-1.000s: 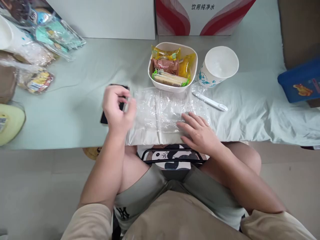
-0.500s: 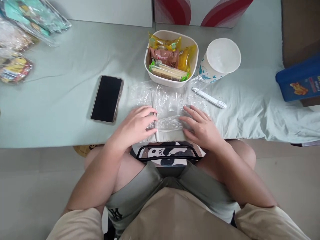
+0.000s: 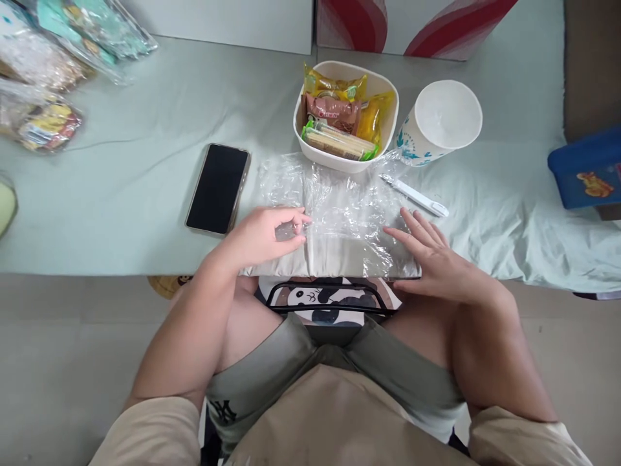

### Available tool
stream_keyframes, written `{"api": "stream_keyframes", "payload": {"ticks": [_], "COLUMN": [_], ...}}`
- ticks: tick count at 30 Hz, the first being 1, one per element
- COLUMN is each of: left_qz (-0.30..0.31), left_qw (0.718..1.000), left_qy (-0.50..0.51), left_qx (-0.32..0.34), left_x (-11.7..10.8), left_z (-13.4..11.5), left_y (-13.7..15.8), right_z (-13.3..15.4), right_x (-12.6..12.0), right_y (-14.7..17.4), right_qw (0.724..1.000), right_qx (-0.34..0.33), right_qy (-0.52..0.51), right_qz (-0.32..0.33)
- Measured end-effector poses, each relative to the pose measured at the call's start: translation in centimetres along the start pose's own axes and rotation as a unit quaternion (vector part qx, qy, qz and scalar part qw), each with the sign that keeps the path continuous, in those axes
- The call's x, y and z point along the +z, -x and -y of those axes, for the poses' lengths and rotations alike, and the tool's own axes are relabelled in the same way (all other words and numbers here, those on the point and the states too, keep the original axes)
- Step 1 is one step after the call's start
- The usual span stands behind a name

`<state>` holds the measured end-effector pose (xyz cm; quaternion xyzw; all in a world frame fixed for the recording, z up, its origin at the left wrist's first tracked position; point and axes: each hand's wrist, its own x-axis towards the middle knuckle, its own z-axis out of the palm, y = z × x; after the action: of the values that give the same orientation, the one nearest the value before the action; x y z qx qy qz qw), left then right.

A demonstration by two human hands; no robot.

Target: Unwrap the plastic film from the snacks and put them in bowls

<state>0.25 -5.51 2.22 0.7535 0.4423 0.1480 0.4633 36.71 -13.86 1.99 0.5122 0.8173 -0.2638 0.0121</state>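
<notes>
A crinkled sheet of clear plastic film (image 3: 339,207) lies flat at the front edge of the cloth-covered table. On its left side rests my left hand (image 3: 264,234), fingers bent with a gap between thumb and forefinger, holding nothing that I can see. My right hand (image 3: 431,259) has its fingers spread at the film's right edge. Beyond the film stands a white bowl (image 3: 334,160) with wrapped snacks (image 3: 334,113) inside. A white utility knife (image 3: 416,196) lies just past my right fingertips. To the left of my left hand is a black-screened phone (image 3: 218,188).
A white paper cup (image 3: 439,123) with blue leaves stands right of the bowl. Plastic-wrapped packets (image 3: 46,123) lie at the far left. A red-and-white box (image 3: 412,29) is at the back, and a blue container (image 3: 587,171) sits at the right edge.
My right hand has moved right and its fingers have spread wider. My left hand has turned slightly, with its fingers curled more. The film lies more spread out toward the right and front.
</notes>
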Motion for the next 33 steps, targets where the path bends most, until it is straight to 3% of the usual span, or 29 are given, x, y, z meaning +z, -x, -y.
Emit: {"api": "stream_keyframes", "payload": {"ticks": [10, 16, 25, 29, 33], "left_qz": [0.013, 0.016, 0.006, -0.002, 0.000], "left_qw": [0.993, 0.991, 0.991, 0.992, 0.996], "left_qy": [0.119, 0.125, 0.128, 0.120, 0.083], "left_qx": [0.018, 0.032, 0.024, 0.029, 0.025], "left_x": [-1.0, -1.0, -0.9, -1.0, -1.3], "left_z": [0.4, 0.6, 0.5, 0.6, 0.3], "left_y": [-0.5, -0.7, -0.5, -0.4, -0.1], "right_z": [-1.1, -0.7, -0.3, -0.3, 0.0], "right_x": [0.5, 1.0, 1.7, 1.0, 0.3], "right_y": [-0.4, -2.3, -4.2, -4.0, -3.6], "right_qw": [0.996, 0.989, 0.982, 0.970, 0.937], "right_qx": [-0.041, -0.042, -0.052, -0.069, -0.034], "right_qy": [0.012, 0.013, -0.004, -0.070, -0.205], "right_qz": [-0.076, -0.141, -0.182, -0.225, -0.281]}}
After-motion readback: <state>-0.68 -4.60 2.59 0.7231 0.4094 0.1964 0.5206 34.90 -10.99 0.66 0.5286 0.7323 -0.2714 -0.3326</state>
